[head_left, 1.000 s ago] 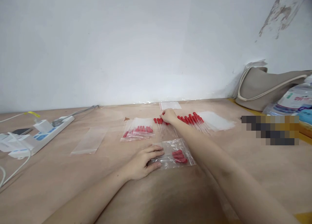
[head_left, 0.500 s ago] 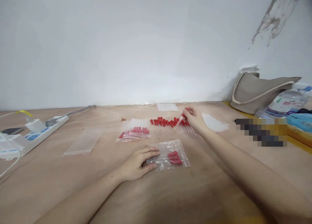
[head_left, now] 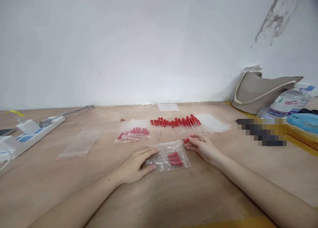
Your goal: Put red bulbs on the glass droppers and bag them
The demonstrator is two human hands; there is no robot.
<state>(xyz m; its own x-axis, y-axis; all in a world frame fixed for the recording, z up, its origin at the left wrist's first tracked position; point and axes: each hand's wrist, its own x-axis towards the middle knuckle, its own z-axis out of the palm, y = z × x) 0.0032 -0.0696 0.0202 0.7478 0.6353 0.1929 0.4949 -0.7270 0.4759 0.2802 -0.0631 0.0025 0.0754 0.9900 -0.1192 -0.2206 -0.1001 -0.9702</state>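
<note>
In the head view my left hand lies on the table at the left end of a clear zip bag. Its thumb and fingers are spread apart, touching the bag. Inside the bag are three droppers with red bulbs. My right hand pinches another dropper by its red bulb, its thin clear stem pointing left over the bag's upper right part. Whether the stem's tip is inside the bag I cannot tell. Behind the hands lies a row of several loose droppers, bulbs toward the wall.
Left of the row are stacked filled zip bags, and farther left a flat bag. More bags lie to the right, and another by the wall. A power strip, a grey bag and a water bottle flank the table.
My right hand has come from the row of droppers toward me and down to the zip bag, bringing one dropper. My left hand stays at the bag. The view has shifted slightly.
</note>
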